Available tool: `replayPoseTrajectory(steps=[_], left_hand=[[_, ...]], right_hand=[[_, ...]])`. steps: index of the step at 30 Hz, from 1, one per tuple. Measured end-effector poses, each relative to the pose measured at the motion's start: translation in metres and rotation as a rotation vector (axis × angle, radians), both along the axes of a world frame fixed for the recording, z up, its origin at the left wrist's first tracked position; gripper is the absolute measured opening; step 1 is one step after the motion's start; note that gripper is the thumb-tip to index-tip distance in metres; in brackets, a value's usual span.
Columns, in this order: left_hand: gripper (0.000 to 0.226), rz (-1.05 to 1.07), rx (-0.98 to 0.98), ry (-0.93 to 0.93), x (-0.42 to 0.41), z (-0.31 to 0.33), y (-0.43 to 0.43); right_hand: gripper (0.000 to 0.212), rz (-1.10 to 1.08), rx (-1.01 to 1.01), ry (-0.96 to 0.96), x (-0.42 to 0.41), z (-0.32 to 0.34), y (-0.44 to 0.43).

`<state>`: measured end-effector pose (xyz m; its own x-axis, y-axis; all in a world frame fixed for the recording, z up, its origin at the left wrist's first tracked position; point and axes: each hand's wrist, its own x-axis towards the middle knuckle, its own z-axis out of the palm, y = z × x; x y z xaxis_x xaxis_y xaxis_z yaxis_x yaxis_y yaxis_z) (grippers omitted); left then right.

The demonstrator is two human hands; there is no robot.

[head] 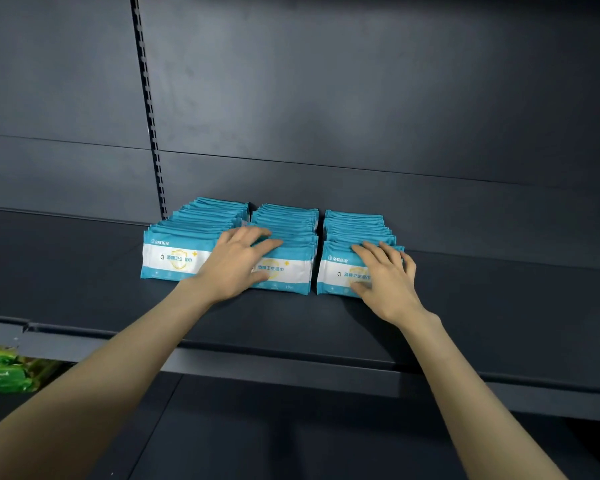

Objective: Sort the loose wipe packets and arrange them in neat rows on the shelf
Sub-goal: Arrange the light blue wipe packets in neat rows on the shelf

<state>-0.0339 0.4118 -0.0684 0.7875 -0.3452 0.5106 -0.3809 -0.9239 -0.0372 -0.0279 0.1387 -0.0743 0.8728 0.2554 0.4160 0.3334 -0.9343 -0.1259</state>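
- A dark grey back wall [361, 81] fills the top of the frame.
- A black strip with small holes [148, 109] runs down the wall at the upper left, leaning a little.
- A thin line [326, 165] crosses the wall from side to side, near the middle.
- Shiny green packets [4, 372] lie at the lower left edge, too blurry to read.
- A dark flat panel [291, 438] sits at the bottom middle.
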Motion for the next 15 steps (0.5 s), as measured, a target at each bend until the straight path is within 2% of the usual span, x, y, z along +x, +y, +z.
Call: replayPoseTrajectory(steps=[4, 11, 15], left_hand=[[0.083, 0.036, 0.052, 0.122, 0.003, 0.004, 0.007], [0.076, 0.096, 0.16, 0.148, 0.002, 0.004, 0.007], [0.083, 0.113, 0.186, 0.176, 0.0, 0.005, -0.007]], right_hand=[[0.068, -0.008, 0.013, -0.002, 0.001, -0.002, 0.001], [0.068, -0.017, 0.003, 0.01, 0.0, 0.0, 0.002], [0.07, -0.057, -0.093, -0.006, -0.002, 0.002, 0.005]])
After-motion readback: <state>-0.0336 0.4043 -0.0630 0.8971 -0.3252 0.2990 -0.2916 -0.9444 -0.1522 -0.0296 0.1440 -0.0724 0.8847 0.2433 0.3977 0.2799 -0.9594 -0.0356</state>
